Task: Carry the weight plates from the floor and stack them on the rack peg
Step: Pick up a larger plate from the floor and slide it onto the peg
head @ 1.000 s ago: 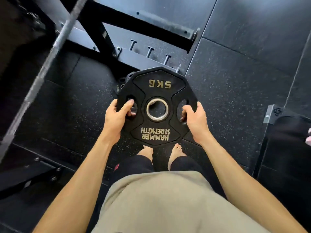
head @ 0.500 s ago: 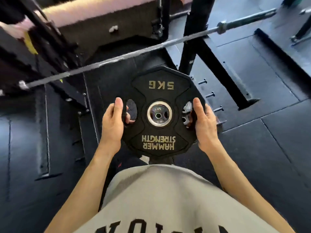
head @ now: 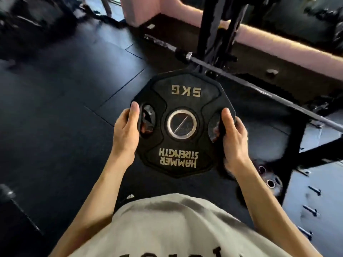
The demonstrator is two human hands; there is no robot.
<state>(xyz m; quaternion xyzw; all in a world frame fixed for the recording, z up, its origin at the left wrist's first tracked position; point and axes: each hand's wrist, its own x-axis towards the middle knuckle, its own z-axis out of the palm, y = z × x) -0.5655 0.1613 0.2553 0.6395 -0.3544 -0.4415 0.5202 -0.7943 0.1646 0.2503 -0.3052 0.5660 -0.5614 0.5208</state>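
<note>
- Here, in the head view, a black weight plate [head: 182, 125] marked "5 KG" and "HAMMER STRENGTH" is held flat in front of the person's torso, above the dark rubber floor [head: 61, 112], its lettering upside down to the camera.
- The left hand [head: 126, 132] grips the plate's left edge, thumb lying on top beside the left handle cut-out, fingers curled underneath and partly visible through that opening.
- The right hand [head: 233, 136] grips the right edge the same way, thumb on top by the right cut-out, fingers wrapped under the rim.
- A steel ring lines the plate's centre hole, through which the floor shows.
- Beyond the plate a barbell [head: 259, 89] runs diagonally across a black rack upright [head: 213, 34].
- Lower right, more plates [head: 269, 179] lie by the rack's base, near a row of short pegs [head: 311, 210]; this part is blurred.
- A grey shirt [head: 176, 229] fills the bottom of the view.
</note>
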